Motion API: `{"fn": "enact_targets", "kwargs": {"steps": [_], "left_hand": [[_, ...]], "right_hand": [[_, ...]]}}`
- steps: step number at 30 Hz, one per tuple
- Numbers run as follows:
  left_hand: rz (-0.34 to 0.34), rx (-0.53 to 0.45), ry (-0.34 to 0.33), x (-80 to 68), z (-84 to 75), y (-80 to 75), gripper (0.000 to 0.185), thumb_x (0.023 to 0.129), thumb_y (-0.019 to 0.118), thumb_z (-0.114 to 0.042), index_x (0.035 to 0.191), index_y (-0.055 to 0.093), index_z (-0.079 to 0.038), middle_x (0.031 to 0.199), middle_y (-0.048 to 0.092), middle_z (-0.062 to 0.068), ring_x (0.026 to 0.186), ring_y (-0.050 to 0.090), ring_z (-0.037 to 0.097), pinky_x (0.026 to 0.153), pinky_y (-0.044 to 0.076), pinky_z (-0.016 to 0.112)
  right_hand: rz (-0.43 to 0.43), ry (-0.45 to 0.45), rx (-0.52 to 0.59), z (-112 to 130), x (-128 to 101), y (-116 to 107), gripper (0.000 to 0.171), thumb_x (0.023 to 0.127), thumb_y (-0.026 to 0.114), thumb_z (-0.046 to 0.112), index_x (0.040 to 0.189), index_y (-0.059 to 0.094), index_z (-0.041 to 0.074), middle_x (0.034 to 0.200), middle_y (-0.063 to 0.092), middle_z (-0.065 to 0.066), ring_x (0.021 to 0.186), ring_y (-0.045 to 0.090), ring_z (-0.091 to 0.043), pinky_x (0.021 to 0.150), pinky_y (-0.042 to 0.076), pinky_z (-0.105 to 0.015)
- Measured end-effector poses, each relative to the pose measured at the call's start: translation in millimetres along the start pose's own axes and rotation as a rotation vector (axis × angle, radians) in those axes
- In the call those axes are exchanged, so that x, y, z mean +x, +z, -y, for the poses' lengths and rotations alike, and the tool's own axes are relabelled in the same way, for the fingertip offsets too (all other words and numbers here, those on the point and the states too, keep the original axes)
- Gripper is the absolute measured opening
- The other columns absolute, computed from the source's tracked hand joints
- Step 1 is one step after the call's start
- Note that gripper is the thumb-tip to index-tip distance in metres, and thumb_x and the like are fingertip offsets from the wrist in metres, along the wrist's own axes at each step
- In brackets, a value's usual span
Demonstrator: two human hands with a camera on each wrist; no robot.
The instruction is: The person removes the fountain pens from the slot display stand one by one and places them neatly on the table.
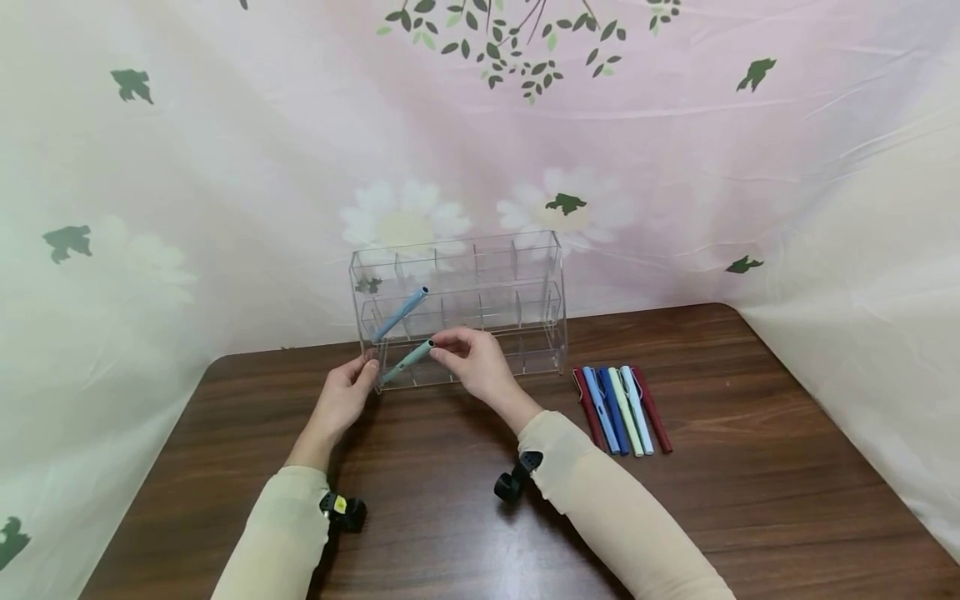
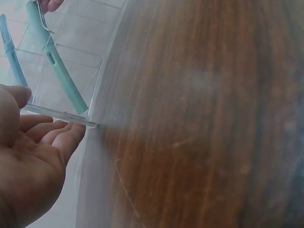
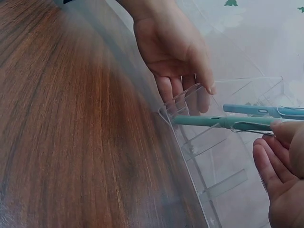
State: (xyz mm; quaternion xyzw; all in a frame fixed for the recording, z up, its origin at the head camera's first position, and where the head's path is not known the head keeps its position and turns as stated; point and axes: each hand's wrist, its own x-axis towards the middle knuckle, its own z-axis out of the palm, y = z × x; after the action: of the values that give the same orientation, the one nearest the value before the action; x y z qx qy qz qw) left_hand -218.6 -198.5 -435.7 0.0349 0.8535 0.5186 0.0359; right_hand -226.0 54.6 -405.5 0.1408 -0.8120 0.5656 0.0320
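A clear acrylic pen holder with several compartments in tiers stands at the back of the table. At its left side wall, my left hand grips the edge, thumb on one face and fingers on the other. My right hand pinches a green pen near its clip end. The pen slants, its lower end inside the front tier's leftmost compartment, near the side wall in the left wrist view. Just behind it, a light blue pen leans in the left compartment of the tier above.
Right of the holder, several pens lie side by side on the brown wooden table, among them a dark red pen and a pale yellow-green pen. A printed cloth hangs behind the holder and along both sides.
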Motion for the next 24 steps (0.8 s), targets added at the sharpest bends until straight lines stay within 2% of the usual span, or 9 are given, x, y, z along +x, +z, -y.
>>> {"fn": "enact_targets", "kwargs": {"steps": [5, 11, 18, 24], "left_hand": [[-0.002, 0.007, 0.005, 0.3, 0.6, -0.4, 0.053, 0.118, 0.044, -0.022, 0.162, 0.041, 0.006, 0.166, 0.045, 0.027, 0.155, 0.042, 0.038, 0.128, 0.037, 0.057], [0.010, 0.010, 0.001, 1.0, 1.6, -0.8, 0.053, 0.118, 0.043, -0.022, 0.163, 0.039, 0.007, 0.167, 0.043, 0.027, 0.155, 0.041, 0.039, 0.128, 0.038, 0.057], [0.001, 0.009, 0.003, 1.9, 1.3, -0.6, 0.053, 0.118, 0.044, -0.022, 0.162, 0.040, 0.006, 0.166, 0.045, 0.027, 0.152, 0.044, 0.036, 0.127, 0.039, 0.056], [-0.001, 0.013, 0.006, 1.5, 2.8, -0.2, 0.053, 0.118, 0.044, -0.023, 0.162, 0.040, 0.007, 0.164, 0.046, 0.028, 0.151, 0.046, 0.038, 0.126, 0.040, 0.057]], "right_hand": [[0.012, -0.045, -0.022, 0.9, 0.1, 4.2, 0.027, 0.101, 0.077, 0.013, 0.125, 0.078, 0.001, 0.113, 0.080, -0.014, 0.100, 0.077, -0.028, 0.086, 0.064, -0.033], [0.029, -0.063, -0.056, 0.8, -0.2, 7.9, 0.030, 0.101, 0.078, 0.013, 0.127, 0.076, -0.001, 0.115, 0.080, -0.014, 0.102, 0.077, -0.029, 0.089, 0.065, -0.035], [0.003, -0.076, -0.053, 0.0, -1.2, 7.2, 0.025, 0.100, 0.079, 0.014, 0.123, 0.079, 0.003, 0.114, 0.080, -0.012, 0.100, 0.077, -0.027, 0.086, 0.064, -0.034], [-0.023, -0.074, -0.006, 0.9, -4.3, 1.9, 0.025, 0.099, 0.080, 0.014, 0.122, 0.079, 0.005, 0.114, 0.080, -0.012, 0.100, 0.078, -0.028, 0.082, 0.063, -0.031]]}}
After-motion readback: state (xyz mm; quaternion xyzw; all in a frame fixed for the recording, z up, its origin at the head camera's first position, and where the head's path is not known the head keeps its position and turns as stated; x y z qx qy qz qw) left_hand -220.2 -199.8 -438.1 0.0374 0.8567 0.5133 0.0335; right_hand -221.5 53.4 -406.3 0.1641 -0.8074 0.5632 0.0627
